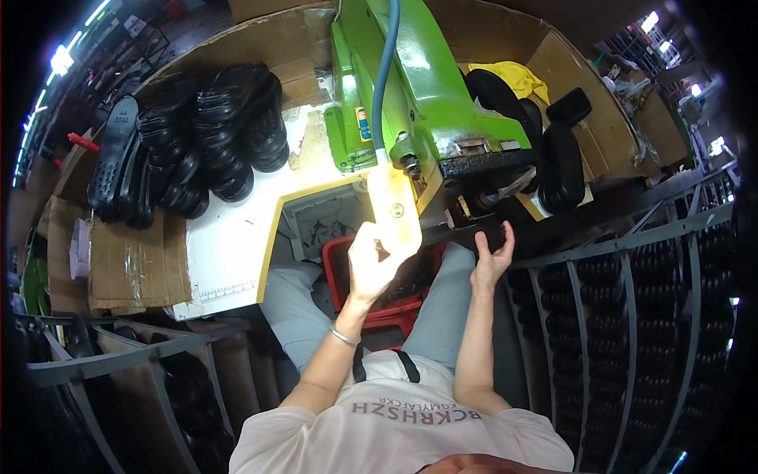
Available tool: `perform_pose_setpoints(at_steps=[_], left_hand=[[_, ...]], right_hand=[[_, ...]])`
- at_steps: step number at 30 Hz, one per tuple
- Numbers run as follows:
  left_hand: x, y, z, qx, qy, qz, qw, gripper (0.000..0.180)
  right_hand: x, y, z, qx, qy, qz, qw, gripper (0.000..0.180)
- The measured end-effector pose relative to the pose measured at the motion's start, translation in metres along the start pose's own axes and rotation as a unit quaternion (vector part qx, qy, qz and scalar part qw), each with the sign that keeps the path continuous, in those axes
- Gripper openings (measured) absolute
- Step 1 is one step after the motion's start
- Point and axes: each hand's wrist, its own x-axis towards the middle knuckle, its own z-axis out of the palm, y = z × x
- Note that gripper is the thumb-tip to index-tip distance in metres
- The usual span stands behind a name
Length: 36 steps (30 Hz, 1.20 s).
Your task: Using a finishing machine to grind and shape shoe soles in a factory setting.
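Observation:
My left hand (pixel 371 272) is raised at the lower end of a brightly glowing, oblong lamp head (pixel 399 225) on a blue flexible hose (pixel 384 87). Its thumb and fingers are curled together; the lamp covers the fingertips, so what they grip is hidden. To the right, my right hand (pixel 491 259) is open, thumb and fingers apart, with nothing visible in it. It is just below the working end (pixel 470 209) of a green machine (pixel 430 87). Black shoe soles (pixel 241 114) lie stacked on the white tabletop (pixel 229 237) at left.
Cardboard walls (pixel 142 261) border the table. More black soles (pixel 560 166) and a yellow cloth (pixel 513 79) lie right of the machine. A red basket (pixel 335 257) stands between my knees. Metal racks (pixel 624 316) flank me, the right one filled with dark soles.

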Motion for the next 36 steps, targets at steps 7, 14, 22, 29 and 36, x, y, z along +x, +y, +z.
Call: perform_pose_setpoints(at_steps=[7, 14, 22, 29, 36], left_hand=[[-0.002, 0.003, -0.023, -0.056, -0.014, -0.042, 0.997, 0.031], [-0.033, -0.034, -0.067, -0.231, 0.078, -0.129, 0.961, 0.029], [-0.064, -0.066, -0.121, -0.305, 0.104, -0.145, 0.936, 0.027], [-0.058, -0.07, -0.137, 0.009, -0.075, -0.16, 0.984, 0.028], [-0.008, -0.011, -0.06, 0.143, -0.021, 0.038, 0.989, 0.005]], right_hand=[[0.004, -0.037, 0.006, -0.211, -0.024, -0.137, 0.968, 0.074], [-0.017, -0.05, 0.032, -0.038, -0.158, -0.099, 0.982, 0.073], [-0.045, -0.036, 0.06, -0.032, -0.244, -0.12, 0.962, 0.067], [-0.058, -0.041, 0.076, -0.167, -0.2, -0.253, 0.932, 0.061], [-0.04, -0.063, 0.052, -0.115, -0.211, -0.251, 0.938, 0.062]])
